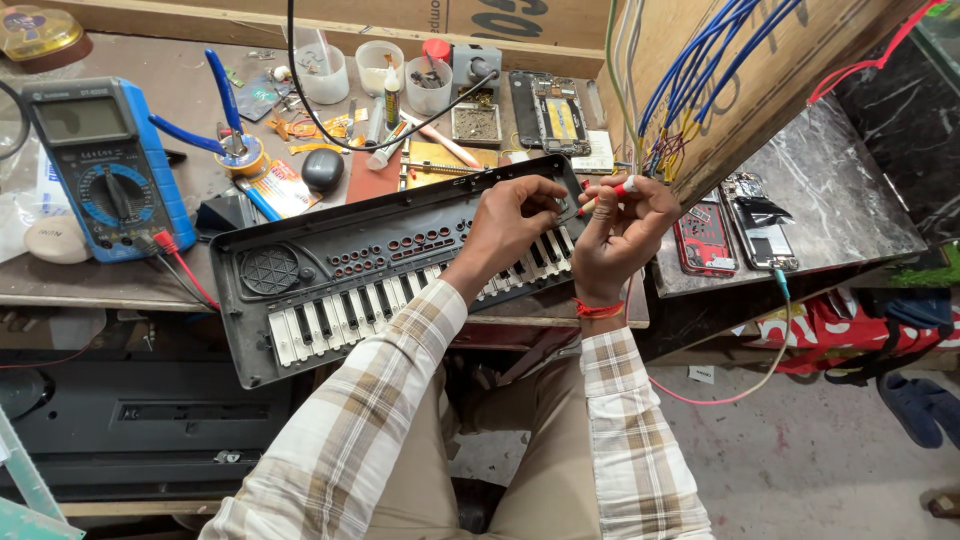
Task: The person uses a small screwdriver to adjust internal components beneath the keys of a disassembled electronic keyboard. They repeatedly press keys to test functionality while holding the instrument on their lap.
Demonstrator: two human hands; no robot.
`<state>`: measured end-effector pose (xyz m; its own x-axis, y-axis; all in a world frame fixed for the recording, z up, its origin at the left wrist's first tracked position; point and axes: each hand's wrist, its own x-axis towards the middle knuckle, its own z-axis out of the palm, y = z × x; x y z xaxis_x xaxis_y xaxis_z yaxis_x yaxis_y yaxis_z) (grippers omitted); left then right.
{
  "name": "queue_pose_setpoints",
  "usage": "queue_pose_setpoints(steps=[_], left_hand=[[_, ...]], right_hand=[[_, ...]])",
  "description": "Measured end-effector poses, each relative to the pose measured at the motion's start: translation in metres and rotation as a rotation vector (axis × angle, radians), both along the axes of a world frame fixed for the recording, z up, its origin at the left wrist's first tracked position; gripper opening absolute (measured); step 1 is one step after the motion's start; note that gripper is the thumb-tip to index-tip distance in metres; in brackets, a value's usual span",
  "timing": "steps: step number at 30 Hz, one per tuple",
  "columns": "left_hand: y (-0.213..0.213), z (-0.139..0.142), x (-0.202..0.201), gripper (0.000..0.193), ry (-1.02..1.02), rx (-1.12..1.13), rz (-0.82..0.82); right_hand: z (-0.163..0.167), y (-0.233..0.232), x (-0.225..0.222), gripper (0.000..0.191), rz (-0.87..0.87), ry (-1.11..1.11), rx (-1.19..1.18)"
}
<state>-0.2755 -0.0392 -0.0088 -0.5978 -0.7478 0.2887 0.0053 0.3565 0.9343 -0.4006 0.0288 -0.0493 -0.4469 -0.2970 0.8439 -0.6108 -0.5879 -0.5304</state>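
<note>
A black keyboard (330, 265) lies slanted across the middle of the frame on the workbench (180, 95). At its upper right end both hands meet. The left hand (510, 215) rests on the keyboard's top edge, fingers curled narrow. The right hand (625, 225) pinches a small red-and-white screwdriver (605, 197) — tip toward the keyboard. A blue meter (105, 165) sits upper left.

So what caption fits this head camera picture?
Two hands, left and right, work on a small keyboard beside a blue meter.
</note>
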Motion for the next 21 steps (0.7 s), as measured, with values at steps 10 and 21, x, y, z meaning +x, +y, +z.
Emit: queue_pose_setpoints(steps=[10, 21], left_hand=[[0.001, -0.003, -0.002, 0.036, -0.009, -0.089, 0.068], [-0.012, -0.012, -0.015, 0.038, -0.052, -0.250, -0.068]], right_hand=[[-0.002, 0.000, 0.000, 0.025, -0.040, 0.004, 0.007], [-0.003, -0.006, 0.000, 0.026, -0.004, -0.011, -0.028]])
